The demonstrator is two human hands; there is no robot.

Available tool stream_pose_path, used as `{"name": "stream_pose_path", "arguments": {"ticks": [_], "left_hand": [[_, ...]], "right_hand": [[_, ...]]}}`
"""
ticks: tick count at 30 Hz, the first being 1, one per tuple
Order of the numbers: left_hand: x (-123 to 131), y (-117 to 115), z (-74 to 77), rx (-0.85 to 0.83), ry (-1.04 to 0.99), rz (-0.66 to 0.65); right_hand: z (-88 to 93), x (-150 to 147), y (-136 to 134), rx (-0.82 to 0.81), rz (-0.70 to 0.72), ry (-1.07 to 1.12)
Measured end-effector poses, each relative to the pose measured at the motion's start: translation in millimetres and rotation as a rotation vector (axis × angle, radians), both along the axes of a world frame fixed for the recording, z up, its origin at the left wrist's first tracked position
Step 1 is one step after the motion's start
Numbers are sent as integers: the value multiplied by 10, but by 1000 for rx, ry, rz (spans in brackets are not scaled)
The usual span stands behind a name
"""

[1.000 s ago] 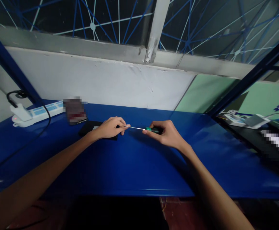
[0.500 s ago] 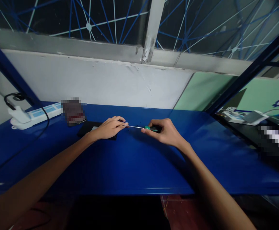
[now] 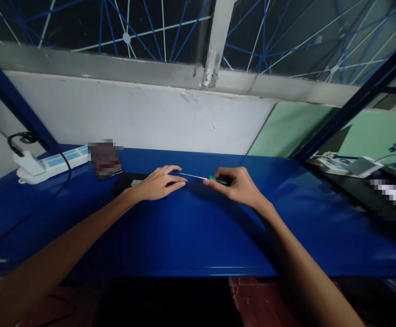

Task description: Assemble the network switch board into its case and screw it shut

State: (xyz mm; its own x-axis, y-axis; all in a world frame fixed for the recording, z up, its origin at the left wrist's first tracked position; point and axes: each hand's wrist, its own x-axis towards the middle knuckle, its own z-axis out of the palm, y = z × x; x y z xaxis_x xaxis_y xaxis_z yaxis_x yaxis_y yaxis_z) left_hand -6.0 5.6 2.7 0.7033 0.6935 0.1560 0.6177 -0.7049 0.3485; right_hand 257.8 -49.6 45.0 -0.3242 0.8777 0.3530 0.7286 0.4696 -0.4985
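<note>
My right hand (image 3: 236, 185) grips the green and black handle of a thin screwdriver (image 3: 198, 176), whose metal shaft points left over the blue table (image 3: 198, 236). My left hand (image 3: 158, 182) lies with its fingers stretched out flat on a black flat device (image 3: 126, 183) that rests on the table. The screwdriver's tip sits just beyond my left fingertips, not touching them as far as I can see.
A white power strip (image 3: 53, 162) with a plug and black cable lies at the far left. A blurred dark object (image 3: 104, 158) stands behind the device. White wall and window bars rise at the back. Papers and a grey gadget (image 3: 359, 165) sit on the right-hand table.
My left hand has let go of the screwdriver's tip and flattened onto the black device. The screwdriver's shaft has lifted slightly toward the back.
</note>
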Motion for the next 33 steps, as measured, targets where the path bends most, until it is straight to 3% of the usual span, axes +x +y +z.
{"name": "stream_pose_path", "arguments": {"ticks": [4, 10, 15, 21, 27, 33], "left_hand": [[-18, 22, 26, 69, -115, 21], [-38, 34, 32, -7, 22, 12], [-22, 15, 4, 24, 141, -2], [-22, 20, -33, 125, 85, 39], [-6, 23, -33, 53, 156, 38], [-5, 18, -47, 131, 59, 36]], "right_hand": [[-2, 1, 1, -7, -11, 8], [-2, -3, -4, -4, -11, -3], [4, -9, -6, 12, 2, 4], [-6, -1, -5, 7, -5, -3], [-32, -7, 8, 10, 7, -23], [-22, -17, 4, -4, -8, -35]]}}
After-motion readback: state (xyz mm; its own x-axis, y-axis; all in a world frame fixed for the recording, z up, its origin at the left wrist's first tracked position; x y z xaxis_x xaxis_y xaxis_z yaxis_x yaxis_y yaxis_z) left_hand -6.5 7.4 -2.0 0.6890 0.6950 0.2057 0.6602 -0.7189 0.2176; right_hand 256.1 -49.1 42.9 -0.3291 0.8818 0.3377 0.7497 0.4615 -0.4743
